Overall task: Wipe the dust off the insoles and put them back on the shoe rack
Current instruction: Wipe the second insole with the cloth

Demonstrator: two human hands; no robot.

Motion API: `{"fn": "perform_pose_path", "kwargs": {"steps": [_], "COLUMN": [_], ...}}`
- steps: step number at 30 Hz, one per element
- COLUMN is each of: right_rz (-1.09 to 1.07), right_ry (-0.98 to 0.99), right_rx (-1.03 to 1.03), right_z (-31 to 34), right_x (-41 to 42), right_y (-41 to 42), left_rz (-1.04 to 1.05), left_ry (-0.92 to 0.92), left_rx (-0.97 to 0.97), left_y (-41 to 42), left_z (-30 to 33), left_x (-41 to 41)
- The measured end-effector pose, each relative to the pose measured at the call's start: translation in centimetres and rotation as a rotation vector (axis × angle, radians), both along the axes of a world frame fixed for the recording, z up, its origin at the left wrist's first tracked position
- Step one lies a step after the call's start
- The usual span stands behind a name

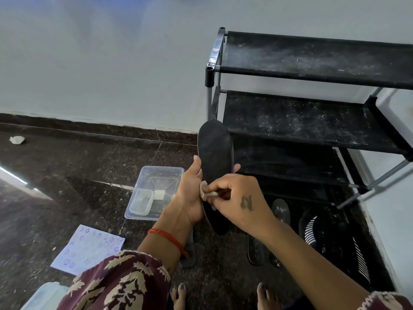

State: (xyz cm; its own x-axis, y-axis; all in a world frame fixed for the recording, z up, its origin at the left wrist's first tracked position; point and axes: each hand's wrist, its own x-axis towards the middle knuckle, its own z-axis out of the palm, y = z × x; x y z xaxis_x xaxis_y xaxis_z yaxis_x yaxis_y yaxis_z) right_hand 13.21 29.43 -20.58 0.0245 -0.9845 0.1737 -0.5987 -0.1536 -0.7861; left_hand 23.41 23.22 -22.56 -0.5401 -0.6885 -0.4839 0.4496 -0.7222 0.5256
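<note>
The shoe rack [312, 121] stands against the wall at right, with black fabric shelves streaked with pale dust. The dark speckled floor [78, 175] carries the other items. A clear plastic tub [154, 193], holding a smaller clear container, sits on the floor left of the hands. A sheet of paper [89, 249] with blue printed marks lies nearer the person, left of the tub. Two dusty insoles [280, 213] lie on the floor below the rack, beside a striped dark shoe [312, 229].

The held insole [214, 157] is raised in front of the rack's lower shelves, toe end pointing up and away. The left hand [190, 193] grips it from the left edge, fingers wrapped behind, thumb along the side. The right hand [237, 198] pinches a small white wipe [206, 193] between curled fingers and presses it against the insole's lower half. A crumpled white scrap [16, 139] lies on the floor at far left.
</note>
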Motion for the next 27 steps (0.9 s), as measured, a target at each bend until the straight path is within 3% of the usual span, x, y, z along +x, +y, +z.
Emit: {"fn": "perform_pose_path", "kwargs": {"steps": [5, 10, 14, 21, 24, 27], "right_rz": [-0.054, -0.183, -0.292, 0.011, 0.175, 0.317], "right_ry": [0.278, 0.456, 0.31, 0.182, 0.093, 0.154], "right_rx": [-0.106, -0.079, -0.241, -0.105, -0.009, 0.055], "right_z": [-0.6, -0.3, 0.2, -0.8, -0.1, 0.4], "right_x": [-0.8, -3.0, -3.5, -1.0, -1.3, -2.1], "right_y": [-0.8, -1.4, -1.5, -1.1, -0.9, -0.6], "left_rz": [0.005, -0.055, -0.065, -0.029, -0.024, -0.008], "left_ry": [-0.001, -0.012, 0.042, -0.07, -0.063, -0.066], "left_rx": [-0.014, -0.028, -0.031, -0.091, -0.021, 0.03], "left_y": [0.4, 0.5, 0.6, 0.6, 0.4, 0.1], "left_z": [0.1, -0.1, 0.3, 0.3, 0.3, -0.1], "left_x": [-0.3, -0.4, -0.6, -0.6, -0.2, 0.0]}}
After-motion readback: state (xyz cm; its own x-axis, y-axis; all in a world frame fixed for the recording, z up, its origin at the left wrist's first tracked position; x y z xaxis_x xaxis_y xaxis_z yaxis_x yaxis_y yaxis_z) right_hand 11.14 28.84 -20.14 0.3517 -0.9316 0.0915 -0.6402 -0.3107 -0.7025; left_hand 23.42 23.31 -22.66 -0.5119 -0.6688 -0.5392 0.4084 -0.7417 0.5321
